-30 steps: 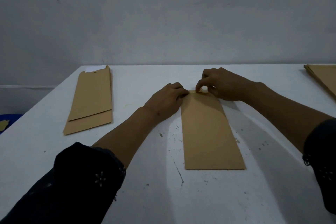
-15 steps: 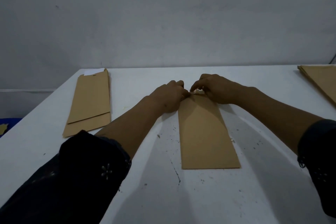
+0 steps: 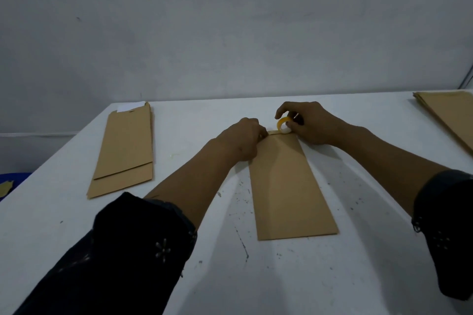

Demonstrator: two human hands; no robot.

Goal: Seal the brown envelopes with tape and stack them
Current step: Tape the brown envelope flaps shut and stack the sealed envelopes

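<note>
A brown envelope (image 3: 286,184) lies lengthwise on the white table (image 3: 332,271) in front of me. My left hand (image 3: 242,139) presses its far left corner, its fingertips pinching the end of a strip of tape there. My right hand (image 3: 311,123) grips a small yellowish tape roll (image 3: 283,125) just above the envelope's far edge. A short strip of tape runs from the roll to my left fingertips along that edge.
Two brown envelopes (image 3: 125,146) lie stacked at the table's left, with a white slip at their far end. More brown envelopes (image 3: 450,115) are piled at the far right edge. A blue object (image 3: 11,179) sits beyond the table's left edge.
My right hand has lifted and shifted right, so the tape roll now shows with a strip drawn out. My left hand has stayed on the far left corner.
</note>
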